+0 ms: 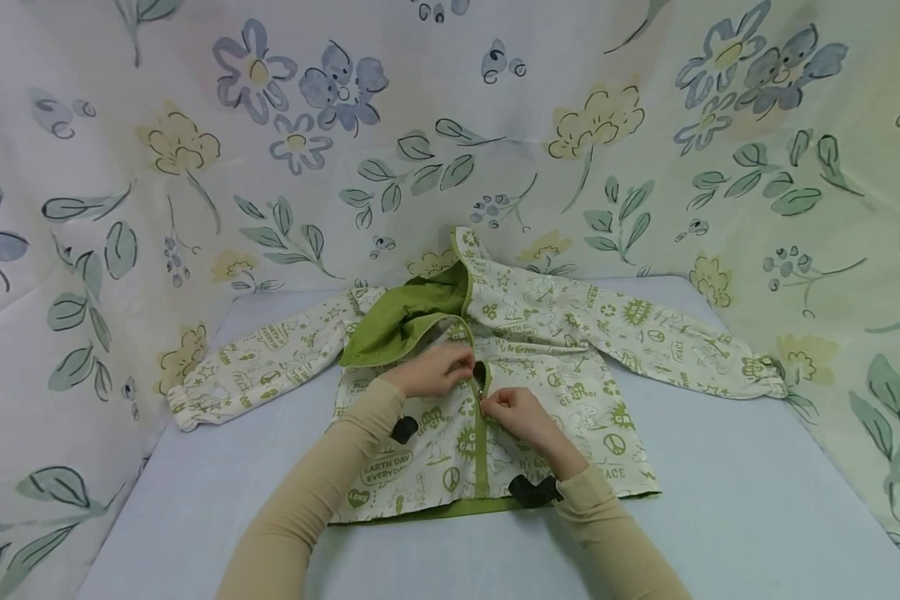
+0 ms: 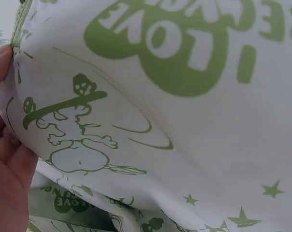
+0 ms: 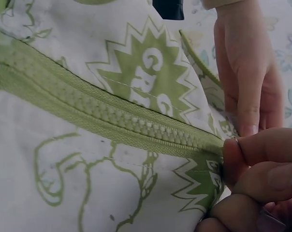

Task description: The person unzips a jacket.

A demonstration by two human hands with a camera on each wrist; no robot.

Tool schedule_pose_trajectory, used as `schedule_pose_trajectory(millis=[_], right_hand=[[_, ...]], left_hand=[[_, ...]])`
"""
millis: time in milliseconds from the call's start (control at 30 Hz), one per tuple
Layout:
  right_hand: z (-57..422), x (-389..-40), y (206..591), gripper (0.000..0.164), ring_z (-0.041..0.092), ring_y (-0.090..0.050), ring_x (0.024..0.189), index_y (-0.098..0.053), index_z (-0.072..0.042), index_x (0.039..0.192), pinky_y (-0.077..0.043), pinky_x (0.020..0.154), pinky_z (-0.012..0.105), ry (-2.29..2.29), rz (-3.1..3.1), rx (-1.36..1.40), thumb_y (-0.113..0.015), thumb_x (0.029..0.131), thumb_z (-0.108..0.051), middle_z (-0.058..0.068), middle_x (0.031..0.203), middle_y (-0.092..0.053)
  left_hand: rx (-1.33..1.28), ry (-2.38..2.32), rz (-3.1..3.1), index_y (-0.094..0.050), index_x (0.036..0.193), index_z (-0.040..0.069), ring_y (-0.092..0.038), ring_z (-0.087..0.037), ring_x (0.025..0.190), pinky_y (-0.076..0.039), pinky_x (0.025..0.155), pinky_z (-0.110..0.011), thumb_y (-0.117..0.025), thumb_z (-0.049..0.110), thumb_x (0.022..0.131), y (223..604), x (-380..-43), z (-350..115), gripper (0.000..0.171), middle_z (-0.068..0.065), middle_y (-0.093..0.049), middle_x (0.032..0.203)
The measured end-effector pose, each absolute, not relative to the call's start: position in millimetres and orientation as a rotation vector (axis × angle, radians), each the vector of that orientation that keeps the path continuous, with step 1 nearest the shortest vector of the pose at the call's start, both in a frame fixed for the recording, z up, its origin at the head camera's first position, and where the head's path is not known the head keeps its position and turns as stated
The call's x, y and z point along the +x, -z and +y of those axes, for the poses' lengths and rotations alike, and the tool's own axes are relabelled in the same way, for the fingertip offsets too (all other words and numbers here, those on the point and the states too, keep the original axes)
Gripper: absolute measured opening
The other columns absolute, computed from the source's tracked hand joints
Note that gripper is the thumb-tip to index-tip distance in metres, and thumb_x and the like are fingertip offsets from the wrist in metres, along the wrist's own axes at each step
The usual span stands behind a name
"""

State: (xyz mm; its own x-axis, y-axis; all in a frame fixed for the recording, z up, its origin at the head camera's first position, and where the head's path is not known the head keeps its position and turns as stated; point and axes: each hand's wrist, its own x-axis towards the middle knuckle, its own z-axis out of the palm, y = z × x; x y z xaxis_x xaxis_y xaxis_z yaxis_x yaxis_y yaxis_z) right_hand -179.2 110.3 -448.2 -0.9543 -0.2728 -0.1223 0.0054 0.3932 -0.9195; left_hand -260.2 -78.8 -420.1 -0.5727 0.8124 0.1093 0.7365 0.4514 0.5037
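Note:
A white hooded jacket with green prints lies front up, both sleeves spread to the sides. Its green zipper is joined below the hands and parted above them; the joined teeth show closely in the right wrist view. My right hand pinches at the top of the joined part, where the small pull is mostly hidden by the fingertips. Just above and to the left, my left hand grips the parted front edge. In the left wrist view, that hand's thumb and fingers hold the fabric from its edge.
The green-lined hood is folded over toward the left. A pale table carries the jacket, and a floral cloth hangs behind and at both sides. Dark camera mounts sit at the wrists.

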Motion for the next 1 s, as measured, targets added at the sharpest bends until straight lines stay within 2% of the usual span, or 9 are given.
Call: schedule_pose_trajectory(millis=[167,400,633,867,1000], right_hand=[[108,-177,453,0.030,0.011,-0.023,0.038,-0.056,0.002,0.066,-0.025,0.038,0.024,1.554,2.430,-0.224,-0.056,0.084,-0.022,-0.003,0.045,-0.030],[108,-173,453,0.029,0.011,-0.025,0.040,-0.056,0.002,0.067,-0.028,0.041,0.023,1.565,2.439,-0.256,-0.056,0.085,-0.021,-0.003,0.045,-0.031],[106,-163,433,0.029,0.008,-0.023,0.038,-0.054,0.008,0.069,-0.025,0.040,0.023,1.562,2.418,-0.308,-0.054,0.086,-0.015,-0.003,0.045,-0.030],[109,-171,451,0.034,0.011,-0.019,0.037,-0.045,-0.008,0.055,-0.021,0.037,0.024,1.553,2.439,-0.280,-0.055,0.085,-0.019,-0.003,0.043,-0.025],[109,-171,451,0.030,0.010,-0.022,0.037,-0.052,-0.004,0.060,-0.023,0.037,0.023,1.525,2.480,-0.287,-0.055,0.085,-0.020,-0.003,0.044,-0.028]], left_hand=[[1.275,-0.812,2.542,-0.051,0.092,0.013,-0.048,-0.006,0.079,-0.042,0.065,-0.023,-0.048,0.016,0.090,422,-263,-83,0.005,0.006,-0.049,0.087],[1.196,-0.884,2.552,-0.052,0.097,0.008,-0.051,-0.009,0.091,-0.044,0.070,-0.022,-0.045,0.017,0.091,423,-264,-87,0.013,0.004,-0.049,0.093],[1.160,-0.865,2.612,-0.051,0.092,0.010,-0.049,-0.007,0.090,-0.042,0.071,-0.020,-0.045,0.015,0.091,419,-264,-86,0.007,0.005,-0.047,0.090],[1.049,-0.888,2.653,-0.050,0.097,0.011,-0.048,-0.010,0.092,-0.042,0.073,-0.023,-0.042,0.017,0.093,418,-263,-87,0.011,0.001,-0.046,0.094],[1.002,-0.908,2.682,-0.048,0.096,0.011,-0.048,-0.012,0.093,-0.042,0.072,-0.024,-0.041,0.018,0.093,418,-264,-88,0.011,0.001,-0.044,0.094]])
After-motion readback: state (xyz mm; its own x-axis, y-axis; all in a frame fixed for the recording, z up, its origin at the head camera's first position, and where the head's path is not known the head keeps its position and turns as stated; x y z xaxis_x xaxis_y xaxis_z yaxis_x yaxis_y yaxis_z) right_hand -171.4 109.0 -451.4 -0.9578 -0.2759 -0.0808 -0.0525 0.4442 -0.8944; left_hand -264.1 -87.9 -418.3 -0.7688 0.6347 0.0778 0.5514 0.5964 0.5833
